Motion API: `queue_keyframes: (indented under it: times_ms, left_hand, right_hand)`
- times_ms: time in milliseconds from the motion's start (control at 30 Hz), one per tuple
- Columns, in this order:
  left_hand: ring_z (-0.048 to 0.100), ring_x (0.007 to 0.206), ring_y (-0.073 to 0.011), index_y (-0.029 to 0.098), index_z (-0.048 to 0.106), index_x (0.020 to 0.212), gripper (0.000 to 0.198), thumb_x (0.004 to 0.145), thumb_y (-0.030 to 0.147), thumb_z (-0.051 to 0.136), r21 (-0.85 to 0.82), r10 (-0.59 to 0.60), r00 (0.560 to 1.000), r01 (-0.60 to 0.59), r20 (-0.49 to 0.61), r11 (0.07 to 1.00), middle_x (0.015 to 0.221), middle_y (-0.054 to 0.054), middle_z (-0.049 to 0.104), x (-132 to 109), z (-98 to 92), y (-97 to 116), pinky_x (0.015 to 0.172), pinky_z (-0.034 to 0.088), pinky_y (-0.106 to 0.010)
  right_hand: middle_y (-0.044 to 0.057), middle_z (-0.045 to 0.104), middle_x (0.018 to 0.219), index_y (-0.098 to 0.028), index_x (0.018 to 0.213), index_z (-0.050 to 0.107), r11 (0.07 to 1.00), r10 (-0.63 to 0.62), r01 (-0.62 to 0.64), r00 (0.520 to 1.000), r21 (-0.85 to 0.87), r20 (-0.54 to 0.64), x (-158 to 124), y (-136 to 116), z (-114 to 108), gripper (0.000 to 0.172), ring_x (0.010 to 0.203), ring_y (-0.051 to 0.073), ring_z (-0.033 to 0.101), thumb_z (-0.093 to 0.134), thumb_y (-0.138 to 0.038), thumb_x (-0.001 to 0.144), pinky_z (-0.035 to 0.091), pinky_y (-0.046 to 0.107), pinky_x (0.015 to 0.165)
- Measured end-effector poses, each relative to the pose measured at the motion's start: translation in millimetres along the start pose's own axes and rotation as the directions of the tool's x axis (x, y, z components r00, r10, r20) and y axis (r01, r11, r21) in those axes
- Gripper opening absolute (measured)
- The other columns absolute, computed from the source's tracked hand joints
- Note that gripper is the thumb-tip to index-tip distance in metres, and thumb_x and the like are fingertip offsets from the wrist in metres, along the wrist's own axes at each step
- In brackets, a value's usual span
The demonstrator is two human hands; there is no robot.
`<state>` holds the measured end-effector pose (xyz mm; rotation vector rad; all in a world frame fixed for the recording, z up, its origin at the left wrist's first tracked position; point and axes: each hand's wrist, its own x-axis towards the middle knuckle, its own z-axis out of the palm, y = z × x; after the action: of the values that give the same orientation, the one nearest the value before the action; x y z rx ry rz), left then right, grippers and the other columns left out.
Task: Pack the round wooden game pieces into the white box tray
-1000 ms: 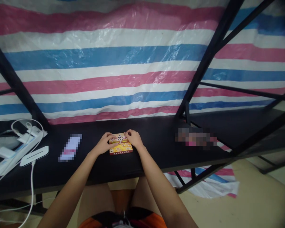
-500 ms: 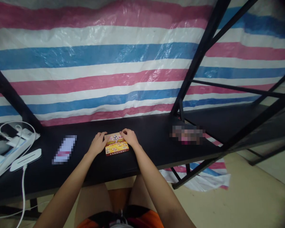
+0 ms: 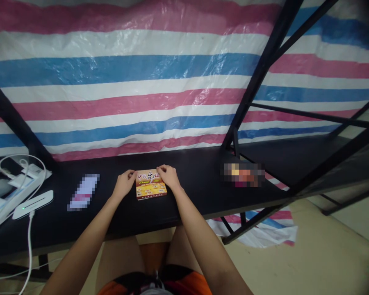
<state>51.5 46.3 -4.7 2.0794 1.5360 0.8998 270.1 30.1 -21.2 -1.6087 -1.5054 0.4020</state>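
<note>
A small flat box with a yellow and red printed lid lies on the black table in front of me. My left hand grips its left edge with curled fingers. My right hand holds its upper right corner, fingers bent over the rim. The box rests flat on the table between both hands.
A blurred card-sized item lies left of the box and another blurred item lies to the right. White power strips and cables fill the far left. Black frame bars rise at the right. A striped tarp hangs behind.
The box has been turned slightly and now sits squarer to me. My left hand has slid from the box's top to its left edge. The view shifted a little.
</note>
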Motion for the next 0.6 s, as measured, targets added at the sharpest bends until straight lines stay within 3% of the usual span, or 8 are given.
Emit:
queue_keyframes:
  times_ms: [200,300,433,600]
  left_hand:
    - [0.066,0.081,-0.0224,0.015,0.068,0.099,0.042,0.081,0.049,0.051,-0.212,-0.033,0.999,0.031,-0.003,0.977,0.089,-0.008,0.072,4.1,3.6,-6.1,0.076,0.048,-0.030]
    - [0.066,0.078,-0.0228,0.012,0.068,0.101,0.045,0.077,0.048,0.058,-0.398,-0.079,0.996,0.086,0.034,0.913,0.089,-0.009,0.072,5.6,4.8,-6.5,0.074,0.051,-0.032]
    - [0.066,0.083,-0.0248,0.013,0.067,0.104,0.043,0.070,0.040,0.068,-0.605,-0.154,0.986,0.157,0.057,0.781,0.088,-0.008,0.073,5.5,2.5,-1.5,0.073,0.052,-0.034]
    - [0.065,0.079,-0.0210,0.012,0.068,0.098,0.035,0.072,0.036,0.069,-0.811,-0.137,0.971,0.240,0.197,0.533,0.083,-0.008,0.071,5.3,-0.3,0.2,0.070,0.051,-0.030]
  right_hand:
    - [0.004,0.071,0.080,-0.021,0.081,0.072,0.989,0.101,-0.094,0.993,0.117,-0.058,0.3,-1.2,-4.5,0.029,0.078,0.017,0.063,0.049,-0.039,0.082,0.045,0.025,0.073]
    - [0.003,0.069,0.074,-0.019,0.077,0.070,0.953,0.181,-0.162,0.982,0.258,-0.050,0.9,-2.3,-4.8,0.031,0.070,0.016,0.062,0.049,-0.042,0.080,0.047,0.024,0.064]
    - [0.002,0.067,0.076,-0.018,0.081,0.068,0.804,0.272,-0.257,0.961,0.536,0.053,4.4,-0.3,-0.6,0.029,0.062,0.014,0.059,0.053,-0.041,0.074,0.047,0.021,0.048]
    - [0.006,0.069,0.088,-0.016,0.088,0.067,0.567,0.261,-0.242,0.959,0.788,0.107,9.2,4.2,0.4,0.030,0.068,0.014,0.062,0.058,-0.039,0.070,0.048,0.020,0.050]
